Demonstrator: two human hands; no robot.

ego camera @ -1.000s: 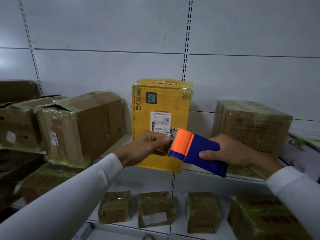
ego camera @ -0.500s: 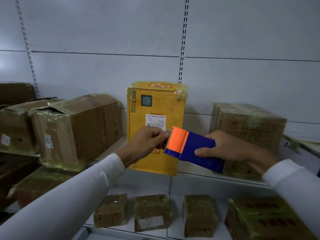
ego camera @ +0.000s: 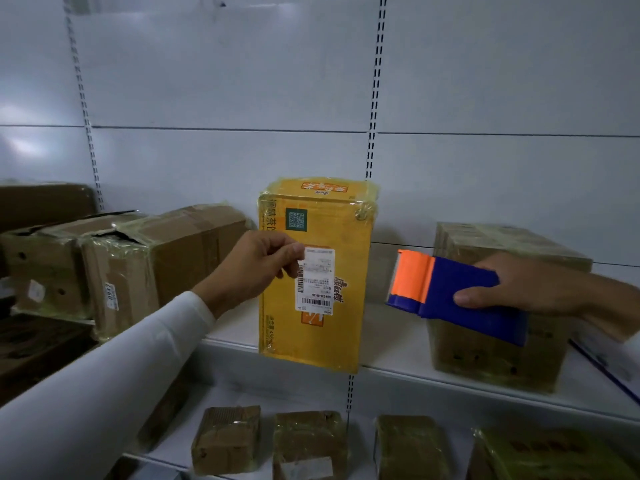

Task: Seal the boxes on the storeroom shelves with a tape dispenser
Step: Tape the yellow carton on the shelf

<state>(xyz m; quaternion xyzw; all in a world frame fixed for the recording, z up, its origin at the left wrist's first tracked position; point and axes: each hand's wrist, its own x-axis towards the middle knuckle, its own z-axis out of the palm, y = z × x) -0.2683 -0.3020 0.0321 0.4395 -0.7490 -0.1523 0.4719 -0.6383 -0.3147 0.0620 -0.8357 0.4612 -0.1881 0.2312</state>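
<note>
Two hands work before the yellow box (ego camera: 313, 271) standing on the shelf (ego camera: 391, 351). The left hand (ego camera: 258, 268) pinches something unclear in front of its label; the right hand (ego camera: 530, 289) grips the tape dispenser (ego camera: 450, 289), apart from the box.

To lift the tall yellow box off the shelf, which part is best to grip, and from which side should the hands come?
Probably the two narrow sides of the yellow box, with the hands coming from the front. It stands upright on the shelf, its bottom edge overhanging the front lip, with free space on both sides. The shiny wrap looks slippery, so support under the overhang may help.
</note>
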